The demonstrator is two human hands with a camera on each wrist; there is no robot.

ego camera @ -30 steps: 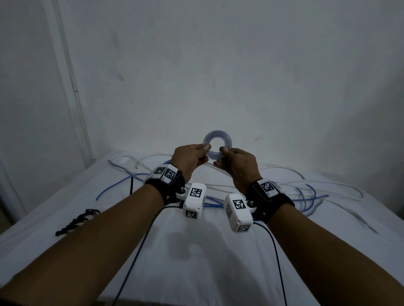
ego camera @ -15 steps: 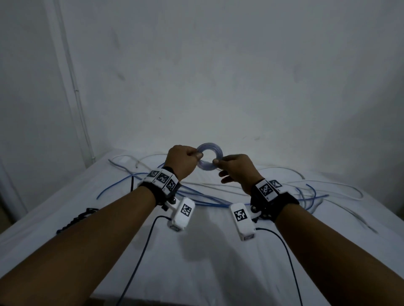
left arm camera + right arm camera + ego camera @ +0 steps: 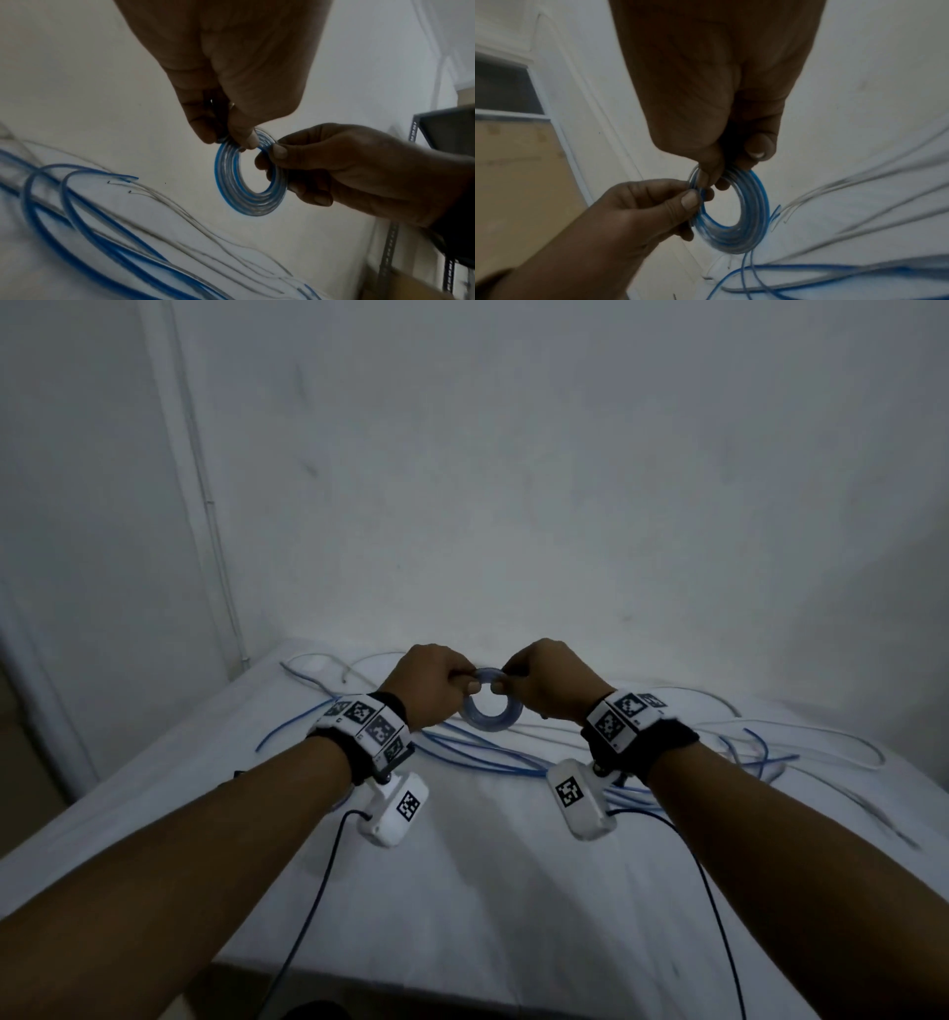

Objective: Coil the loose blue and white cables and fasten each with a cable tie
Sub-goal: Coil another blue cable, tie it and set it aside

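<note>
A small coil (image 3: pixel 490 717) of blue and clear cable hangs above the table between my two hands. My left hand (image 3: pixel 463 679) pinches its top left rim between thumb and fingers. My right hand (image 3: pixel 506 677) pinches the top right rim the same way. The left wrist view shows the coil (image 3: pixel 231 194) below my left hand (image 3: pixel 231 137), with my right hand (image 3: pixel 276 154) at its inner edge. In the right wrist view my right hand (image 3: pixel 718 172) and left hand (image 3: pixel 693 200) grip the coil (image 3: pixel 754 223). Loose blue cables (image 3: pixel 493 757) and white cables (image 3: pixel 801 729) sprawl underneath.
The table's white cloth (image 3: pixel 462 906) runs back to a plain wall. Black cords (image 3: pixel 318 865) trail from the wrist cameras over the near edge. A metal shelf (image 3: pixel 416 130) stands to the right, and a brown board (image 3: pixel 513 172) leans at the left.
Both hands have sunk toward the table and turned knuckles up. The coil, held upright above the fingers a second ago, now hangs below them.
</note>
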